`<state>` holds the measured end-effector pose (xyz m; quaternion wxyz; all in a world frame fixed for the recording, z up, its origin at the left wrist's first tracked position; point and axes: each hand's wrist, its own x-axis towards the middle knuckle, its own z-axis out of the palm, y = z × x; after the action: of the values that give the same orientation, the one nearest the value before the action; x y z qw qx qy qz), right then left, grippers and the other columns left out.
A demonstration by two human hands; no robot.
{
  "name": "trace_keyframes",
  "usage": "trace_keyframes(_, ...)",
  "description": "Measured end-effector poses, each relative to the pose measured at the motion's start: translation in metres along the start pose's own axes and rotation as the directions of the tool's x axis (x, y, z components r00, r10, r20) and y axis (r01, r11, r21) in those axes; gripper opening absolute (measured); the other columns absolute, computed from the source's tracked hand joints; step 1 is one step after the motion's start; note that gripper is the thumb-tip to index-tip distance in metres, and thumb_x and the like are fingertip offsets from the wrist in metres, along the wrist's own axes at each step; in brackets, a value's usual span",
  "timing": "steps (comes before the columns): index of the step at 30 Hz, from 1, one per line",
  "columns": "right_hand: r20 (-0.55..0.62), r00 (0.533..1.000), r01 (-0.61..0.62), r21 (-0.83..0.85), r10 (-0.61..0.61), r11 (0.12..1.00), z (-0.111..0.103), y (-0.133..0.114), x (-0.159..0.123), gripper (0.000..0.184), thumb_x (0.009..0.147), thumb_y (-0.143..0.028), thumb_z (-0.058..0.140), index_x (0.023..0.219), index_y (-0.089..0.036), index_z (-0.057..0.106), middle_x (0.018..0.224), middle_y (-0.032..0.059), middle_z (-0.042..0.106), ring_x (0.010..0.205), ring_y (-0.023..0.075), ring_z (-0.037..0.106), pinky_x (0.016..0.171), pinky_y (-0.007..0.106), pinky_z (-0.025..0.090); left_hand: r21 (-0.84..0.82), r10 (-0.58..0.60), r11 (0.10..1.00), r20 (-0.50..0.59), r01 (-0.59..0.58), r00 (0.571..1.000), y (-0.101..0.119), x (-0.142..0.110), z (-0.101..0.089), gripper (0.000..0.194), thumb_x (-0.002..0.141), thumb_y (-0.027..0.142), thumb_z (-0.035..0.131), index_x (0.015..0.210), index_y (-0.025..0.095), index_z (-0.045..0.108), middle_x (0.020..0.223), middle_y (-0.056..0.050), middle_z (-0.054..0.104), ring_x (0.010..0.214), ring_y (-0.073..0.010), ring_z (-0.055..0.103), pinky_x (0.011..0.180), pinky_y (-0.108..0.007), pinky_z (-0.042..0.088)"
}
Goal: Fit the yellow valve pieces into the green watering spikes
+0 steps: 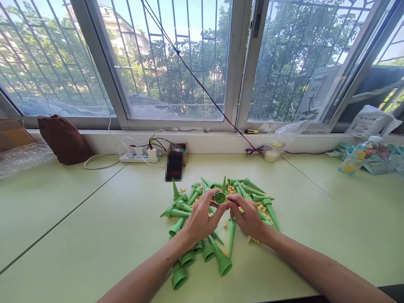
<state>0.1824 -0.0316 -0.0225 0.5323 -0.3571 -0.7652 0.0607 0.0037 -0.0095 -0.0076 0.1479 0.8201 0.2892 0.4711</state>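
My left hand (202, 215) is closed around a hollow green plastic spike (220, 197), whose round open end faces me. Close against its right side, my right hand (248, 215) has thumb and fingers pinched together. Whatever sits in that pinch is too small to make out. Around both hands lies a loose pile of similar green cone-shaped spikes (223, 264), some with ribbed caps. Small pale yellow plugs (267, 213) are scattered among them, and my hands hide part of the pile.
The pale green table (94, 244) meets a window sill. Along the back are a brown bag (65, 139), a power strip (139, 157) with cables, a small box with a pixelated dark object (174, 167), a plastic cup (272, 152) and a bottle (361, 153).
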Motion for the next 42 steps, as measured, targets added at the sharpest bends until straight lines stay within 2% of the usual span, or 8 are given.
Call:
trace_keyframes(4,0.031,0.999,-0.016,0.003,0.016,1.0,0.0,-0.003,0.002,0.009,0.1,-0.026,0.05,0.099,-0.02,0.057,0.068,-0.0014,0.06,0.055,0.0132,0.056,0.055,0.026,0.047,0.016,0.014,1.0,-0.012,-0.014,1.0,0.0,0.001,0.0,0.03,0.097,0.029,0.053,0.125,0.021,0.048,0.108,-0.008,0.067,0.082,-0.0158,0.069,0.076,-0.03,0.059)
trace_keyframes(7,0.064,0.998,-0.01,-0.004,0.01,1.0,-0.001,-0.004,0.005,0.014,0.1,-0.024,0.047,0.091,-0.02,0.057,0.072,0.0006,0.059,0.06,0.0143,0.055,0.058,0.027,0.046,0.016,0.008,1.0,0.001,-0.008,1.0,0.002,0.003,-0.001,0.029,0.097,0.027,0.053,0.125,0.022,0.048,0.109,-0.007,0.065,0.085,-0.0153,0.067,0.077,-0.03,0.058)
trace_keyframes(12,0.009,1.0,0.003,-0.052,-0.002,0.999,-0.001,-0.001,0.006,0.016,0.1,-0.021,0.045,0.089,-0.02,0.057,0.075,0.0023,0.062,0.065,0.0154,0.056,0.061,0.027,0.046,0.042,0.069,0.997,0.024,-0.07,0.997,0.008,0.005,-0.004,0.025,0.096,0.025,0.053,0.121,0.021,0.049,0.118,-0.01,0.059,0.103,-0.0188,0.062,0.074,-0.027,0.055)
trace_keyframes(17,-0.028,1.0,-0.005,-0.077,0.002,0.997,0.0,-0.001,0.004,0.012,0.1,-0.021,0.049,0.093,-0.02,0.058,0.079,0.0031,0.063,0.066,0.0153,0.056,0.062,0.027,0.046,0.084,0.016,0.996,0.022,-0.018,1.0,0.005,0.005,-0.005,0.024,0.099,0.029,0.046,0.12,0.019,0.048,0.112,-0.011,0.052,0.096,-0.0188,0.057,0.082,-0.034,0.052)
trace_keyframes(23,0.003,1.0,-0.005,-0.077,0.006,0.997,-0.001,-0.001,0.004,0.011,0.1,-0.019,0.05,0.095,-0.02,0.059,0.077,0.0026,0.061,0.067,0.015,0.055,0.063,0.026,0.045,0.067,-0.039,0.997,0.01,0.038,0.999,0.0,0.003,-0.002,0.025,0.1,0.03,0.043,0.123,0.019,0.044,0.091,-0.003,0.057,0.081,-0.0161,0.057,0.077,-0.031,0.049)
trace_keyframes(27,0.003,1.0,-0.001,-0.07,0.001,0.998,-0.002,-0.001,0.004,0.011,0.1,-0.019,0.048,0.094,-0.02,0.058,0.076,0.0024,0.06,0.065,0.0149,0.054,0.061,0.026,0.044,0.086,-0.039,0.996,0.021,0.037,0.999,0.002,0.002,-0.002,0.027,0.099,0.029,0.046,0.124,0.02,0.044,0.102,-0.006,0.063,0.086,-0.0169,0.061,0.079,-0.032,0.051)
trace_keyframes(37,0.048,0.997,-0.065,-0.018,0.066,0.998,-0.005,0.004,0.004,0.016,0.102,-0.022,0.045,0.089,-0.021,0.054,0.07,-0.0012,0.053,0.058,0.0133,0.049,0.06,0.026,0.04,0.011,-0.049,0.999,0.034,0.049,0.998,0.005,0.002,0.001,0.037,0.095,0.023,0.054,0.131,0.024,0.044,0.114,-0.008,0.068,0.107,-0.0208,0.067,0.085,-0.032,0.055)
trace_keyframes(42,0.057,0.995,-0.074,-0.022,0.076,0.997,-0.006,0.007,0.004,0.024,0.103,-0.023,0.041,0.08,-0.022,0.047,0.067,-0.0026,0.048,0.056,0.0128,0.044,0.058,0.026,0.037,0.037,-0.029,0.999,0.006,0.029,1.0,0.001,0.004,0.003,0.042,0.093,0.019,0.058,0.134,0.024,0.049,0.119,-0.007,0.07,0.093,-0.0183,0.07,0.083,-0.031,0.057)
